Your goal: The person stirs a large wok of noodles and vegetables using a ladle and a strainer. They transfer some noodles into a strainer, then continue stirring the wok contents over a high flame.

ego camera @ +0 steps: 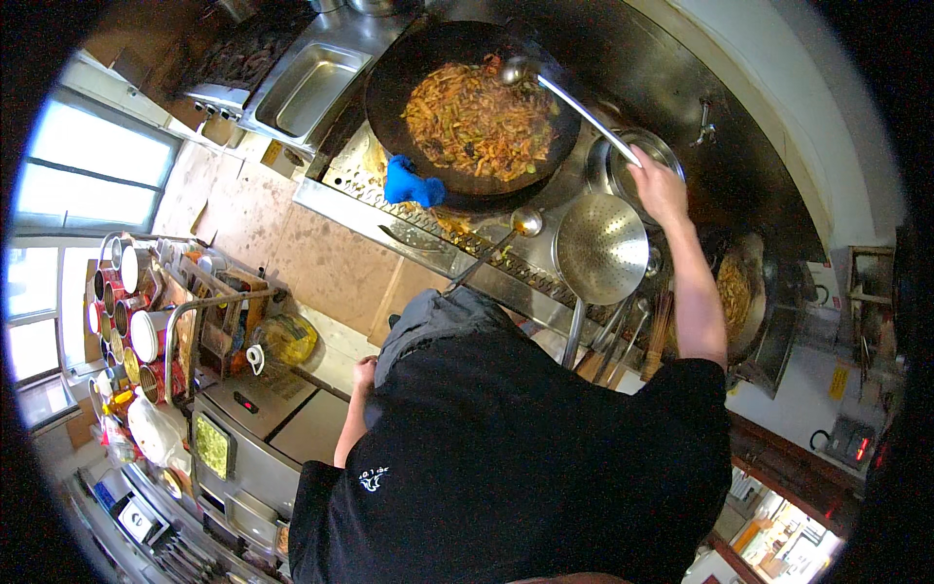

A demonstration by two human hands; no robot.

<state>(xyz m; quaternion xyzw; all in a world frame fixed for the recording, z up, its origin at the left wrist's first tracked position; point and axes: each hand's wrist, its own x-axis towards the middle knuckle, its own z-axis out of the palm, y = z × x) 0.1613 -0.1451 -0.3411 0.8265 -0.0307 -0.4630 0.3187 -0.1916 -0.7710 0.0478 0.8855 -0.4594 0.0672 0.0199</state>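
My right hand (659, 186) is closed around the pale handle of a metal ladle (584, 111). The ladle's bowl rests at the far right part of a heap of stir-fried shredded food (478, 120), inside a large black wok (385, 109). A bunched blue cloth (410, 182) covers the wok's near left rim. My left hand (365, 371) hangs low beside the grey apron (430, 325), well away from the wok; its fingers are partly hidden, and I cannot tell whether it holds anything.
A perforated strainer (602, 248) lies over metal pots at right. A second ladle (527, 221) rests near the stove's front edge. Another pan with food (733, 292) sits farther right. At left stand a steel sink basin (350, 62), a rack of cans (175, 321) and an oil jug (292, 339).
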